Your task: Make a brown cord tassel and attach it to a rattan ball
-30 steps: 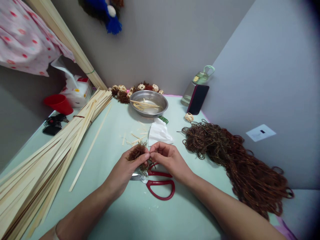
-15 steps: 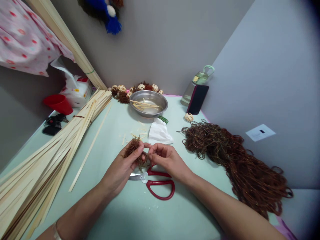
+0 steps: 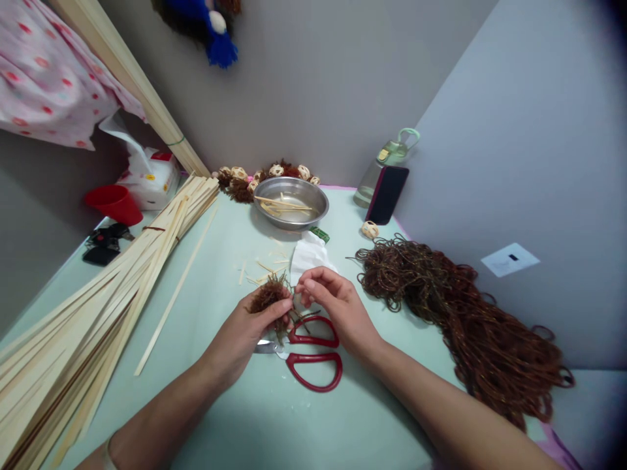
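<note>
A brown, frayed bundle of yarn [image 3: 267,295] is pinched between the thumb and fingers of my left hand [image 3: 257,326], its cut ends fanning upward and loose strands trailing to the right. Just right of it, my right hand [image 3: 337,303] has curled fingers with the thumb near the fingertips; whatever thin strand may be between them is too fine to make out. Beneath both hands lie scissors with red handles [image 3: 316,373], the blades pointing left and partly covered by my left hand and the yarn.
Long pale wooden strips [image 3: 112,294] spread across the left side. A metal bowl [image 3: 321,212] holds water and short strips, with white tissue [image 3: 304,258] in front. Brown cord [image 3: 470,320] is heaped at right, near a phone [image 3: 386,196], bottle [image 3: 367,186] and woven ball [image 3: 370,229].
My right hand has risen slightly and moved a little away from the bundle. The left hand has shifted slightly right, and loose strands now show over the upper scissor handle.
</note>
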`<state>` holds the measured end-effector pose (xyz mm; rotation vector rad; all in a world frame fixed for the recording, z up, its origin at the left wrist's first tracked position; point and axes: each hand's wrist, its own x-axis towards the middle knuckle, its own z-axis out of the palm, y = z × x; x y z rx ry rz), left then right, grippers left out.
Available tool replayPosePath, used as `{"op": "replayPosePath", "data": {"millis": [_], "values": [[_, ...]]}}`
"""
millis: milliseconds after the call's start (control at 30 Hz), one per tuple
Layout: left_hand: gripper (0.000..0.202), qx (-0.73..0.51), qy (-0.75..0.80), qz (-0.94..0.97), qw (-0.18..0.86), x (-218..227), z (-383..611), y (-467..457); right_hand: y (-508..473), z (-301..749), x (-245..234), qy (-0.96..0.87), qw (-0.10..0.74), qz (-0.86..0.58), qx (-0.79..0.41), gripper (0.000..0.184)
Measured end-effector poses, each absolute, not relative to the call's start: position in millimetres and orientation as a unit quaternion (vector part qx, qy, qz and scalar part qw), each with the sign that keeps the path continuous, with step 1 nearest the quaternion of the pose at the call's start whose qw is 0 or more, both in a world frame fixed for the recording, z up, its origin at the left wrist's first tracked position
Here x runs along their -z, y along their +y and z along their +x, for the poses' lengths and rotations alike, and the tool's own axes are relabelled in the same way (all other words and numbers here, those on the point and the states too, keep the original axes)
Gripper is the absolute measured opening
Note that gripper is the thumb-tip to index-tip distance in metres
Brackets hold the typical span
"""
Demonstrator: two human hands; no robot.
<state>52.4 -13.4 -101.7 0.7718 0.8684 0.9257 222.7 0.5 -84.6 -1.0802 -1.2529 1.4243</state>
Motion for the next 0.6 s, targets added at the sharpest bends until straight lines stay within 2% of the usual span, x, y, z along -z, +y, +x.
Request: {"op": "replayPosePath", "data": {"millis": [67,167,233,500,600], "values": [[0.015,-0.442,0.397,0.342,0.729,101.9,52.7,-12.7,-0.4,222.4,84.9,-0.536,0.435,-0.445,-0.570,0.021],[0.015,-0.454,0.401,0.346,0.716,102.6,53.2,-11.6,-2.9,220.9,85.0,-0.552,0.369,-0.417,-0.621,0.024],[0.016,-0.454,0.405,0.354,0.711,103.4,53.2,-11.3,-3.8,220.5,84.9,-0.547,0.354,-0.405,-0.641,0.023],[0.019,-0.363,0.378,0.371,0.767,104.1,52.6,-14.2,0.2,222.5,82.8,-0.559,0.414,-0.439,-0.568,0.017],[0.015,-0.393,0.381,0.339,0.766,100.8,51.8,-13.7,-0.9,224.1,81.5,-0.587,0.431,-0.453,-0.514,0.021]]}}
